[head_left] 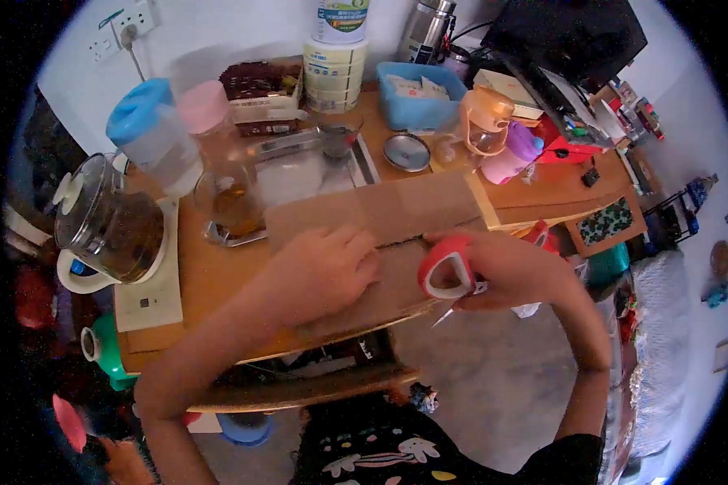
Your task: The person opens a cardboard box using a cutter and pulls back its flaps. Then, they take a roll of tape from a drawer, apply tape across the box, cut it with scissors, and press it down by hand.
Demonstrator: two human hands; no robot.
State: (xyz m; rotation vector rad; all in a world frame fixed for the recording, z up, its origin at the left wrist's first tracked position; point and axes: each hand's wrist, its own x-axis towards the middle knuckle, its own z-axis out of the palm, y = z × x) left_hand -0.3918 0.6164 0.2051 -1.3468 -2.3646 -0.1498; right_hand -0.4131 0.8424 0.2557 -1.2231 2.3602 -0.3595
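Observation:
Brown cardboard (412, 202) lies at the front of the wooden desk, with a dark slit or edge across its middle. My left hand (319, 271) rests on its left part, fingers curled and closed against it; the fingertips are partly hidden. On the right, my right hand (518, 271) is closed around red-handled scissors (446, 268). One red loop with a pale inside shows in front of the fingers, and another red part shows behind the hand. A thin pale blade points down and left, beside the desk's front edge. The hand covers the middle of the scissors.
A glass kettle (109, 226), a blue-lidded jug (158, 137) and a glass jug of amber liquid (230, 206) stand left. Behind are tins (332, 77), a blue basket (421, 105) and bottles (489, 117). An open drawer (299, 376) sits below the desk.

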